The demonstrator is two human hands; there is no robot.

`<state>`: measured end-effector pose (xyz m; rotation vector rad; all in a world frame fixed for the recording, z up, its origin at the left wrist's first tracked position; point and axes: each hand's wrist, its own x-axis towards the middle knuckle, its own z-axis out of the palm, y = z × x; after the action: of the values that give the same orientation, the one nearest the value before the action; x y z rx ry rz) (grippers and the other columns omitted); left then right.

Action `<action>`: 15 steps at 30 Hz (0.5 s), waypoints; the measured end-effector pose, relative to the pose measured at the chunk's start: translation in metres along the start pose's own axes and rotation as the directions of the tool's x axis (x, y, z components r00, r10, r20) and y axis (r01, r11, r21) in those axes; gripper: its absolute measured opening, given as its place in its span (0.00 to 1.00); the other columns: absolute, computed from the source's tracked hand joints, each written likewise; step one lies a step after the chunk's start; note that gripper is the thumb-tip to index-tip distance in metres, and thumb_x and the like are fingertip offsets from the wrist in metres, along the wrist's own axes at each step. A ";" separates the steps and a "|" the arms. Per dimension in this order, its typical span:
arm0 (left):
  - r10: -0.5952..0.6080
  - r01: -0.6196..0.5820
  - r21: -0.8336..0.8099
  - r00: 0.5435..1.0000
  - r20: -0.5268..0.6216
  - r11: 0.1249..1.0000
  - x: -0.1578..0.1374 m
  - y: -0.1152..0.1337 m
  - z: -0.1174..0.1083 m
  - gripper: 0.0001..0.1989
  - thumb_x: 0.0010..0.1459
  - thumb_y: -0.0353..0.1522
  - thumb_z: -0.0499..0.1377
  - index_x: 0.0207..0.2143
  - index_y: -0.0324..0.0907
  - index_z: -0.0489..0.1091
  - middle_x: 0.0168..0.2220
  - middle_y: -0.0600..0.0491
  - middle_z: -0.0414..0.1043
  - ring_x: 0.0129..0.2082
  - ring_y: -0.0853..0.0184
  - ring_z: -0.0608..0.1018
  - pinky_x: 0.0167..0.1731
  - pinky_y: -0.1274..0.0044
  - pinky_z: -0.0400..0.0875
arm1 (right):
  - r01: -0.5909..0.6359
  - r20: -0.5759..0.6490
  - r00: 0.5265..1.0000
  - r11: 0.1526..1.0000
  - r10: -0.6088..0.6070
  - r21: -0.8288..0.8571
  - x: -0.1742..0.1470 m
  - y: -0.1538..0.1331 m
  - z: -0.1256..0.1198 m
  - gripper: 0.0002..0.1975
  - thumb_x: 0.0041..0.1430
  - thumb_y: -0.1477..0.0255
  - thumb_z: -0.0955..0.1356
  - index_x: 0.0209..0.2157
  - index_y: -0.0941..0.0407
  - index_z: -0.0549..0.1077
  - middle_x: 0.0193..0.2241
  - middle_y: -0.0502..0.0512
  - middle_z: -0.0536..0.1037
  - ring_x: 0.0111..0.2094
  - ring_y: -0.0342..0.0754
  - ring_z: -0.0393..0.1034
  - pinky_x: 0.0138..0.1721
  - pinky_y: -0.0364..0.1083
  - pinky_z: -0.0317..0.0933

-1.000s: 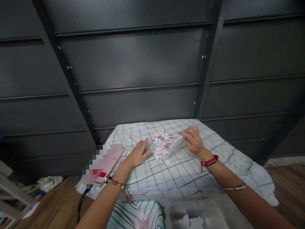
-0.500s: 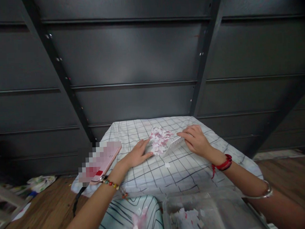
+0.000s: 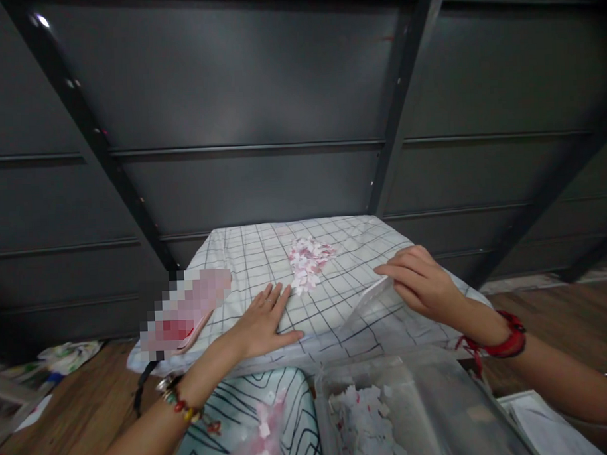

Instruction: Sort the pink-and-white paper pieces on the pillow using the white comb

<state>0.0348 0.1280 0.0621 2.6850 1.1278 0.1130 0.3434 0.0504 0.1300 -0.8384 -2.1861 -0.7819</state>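
My left hand [image 3: 262,325] lies flat, fingers spread, on a white cloth [image 3: 249,246] with a black grid. Just beyond its fingertips is a small heap of pink and white paper scraps [image 3: 307,262]. Between the thumb and fingers of my right hand [image 3: 425,284] is a thin, pale, card-like sheet [image 3: 368,301]. The sheet slants down to the cloth, to the right of the heap and apart from it. Its exact kind cannot be made out.
At the cloth's near edge stands a clear plastic box [image 3: 408,376] holding white scraps [image 3: 362,418]. Left of it, a plastic bag with pink contents [image 3: 265,431] rests on a teal striped surface [image 3: 299,393]. A pink phone [image 3: 200,334], partly blurred, lies left. Dark panels [image 3: 252,189] rise behind.
My right hand has drawn the sheet away from the heap, rightward and nearer to me. My left hand has slid back from the heap and flattened. The view has tilted down somewhat.
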 end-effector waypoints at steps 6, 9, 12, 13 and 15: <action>-0.027 0.020 0.079 0.996 0.087 0.997 0.001 0.005 -0.011 0.48 0.53 0.57 0.46 0.64 0.33 0.37 0.65 0.36 0.37 0.63 0.46 0.43 0.59 0.60 0.45 | -0.050 -0.031 0.998 0.993 0.047 -0.105 0.007 0.003 0.009 0.13 0.56 0.81 0.60 0.41 0.56 0.68 0.29 0.54 0.70 0.32 0.48 0.61 0.33 0.49 0.57; -0.002 -0.001 0.076 0.999 0.045 0.997 0.007 -0.002 -0.016 0.45 0.54 0.57 0.45 0.63 0.37 0.42 0.62 0.37 0.48 0.61 0.47 0.53 0.56 0.61 0.52 | -0.069 -0.049 0.997 0.986 0.062 -0.151 0.017 0.008 0.023 0.12 0.56 0.81 0.60 0.40 0.57 0.69 0.29 0.55 0.71 0.32 0.48 0.60 0.33 0.48 0.56; 0.032 -0.027 0.091 0.998 -0.049 0.995 0.014 -0.011 -0.017 0.38 0.57 0.55 0.44 0.62 0.41 0.49 0.56 0.41 0.59 0.54 0.50 0.63 0.52 0.62 0.58 | -0.038 -0.058 0.998 0.979 0.026 -0.202 0.028 0.010 0.038 0.12 0.57 0.82 0.60 0.40 0.60 0.70 0.28 0.56 0.71 0.32 0.49 0.59 0.32 0.48 0.55; 0.041 -0.033 0.104 0.996 -0.076 0.994 0.016 -0.013 -0.017 0.36 0.58 0.54 0.44 0.61 0.41 0.51 0.54 0.41 0.60 0.52 0.51 0.65 0.51 0.62 0.59 | -0.024 -0.055 0.998 0.977 0.013 -0.213 0.032 0.009 0.043 0.11 0.57 0.82 0.60 0.39 0.60 0.70 0.28 0.56 0.71 0.32 0.49 0.59 0.32 0.47 0.54; 0.058 -0.043 0.129 0.992 -0.116 0.991 0.018 -0.015 -0.015 0.33 0.59 0.52 0.44 0.59 0.40 0.54 0.53 0.41 0.61 0.50 0.51 0.65 0.50 0.61 0.59 | 0.003 -0.035 0.999 0.975 -0.011 -0.222 0.036 0.007 0.050 0.11 0.57 0.82 0.60 0.39 0.61 0.70 0.28 0.56 0.71 0.32 0.48 0.59 0.32 0.47 0.54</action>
<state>0.0346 0.1541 0.0730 2.8532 1.1371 0.2217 0.3098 0.1024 0.1294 -0.9181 -2.0966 -1.0515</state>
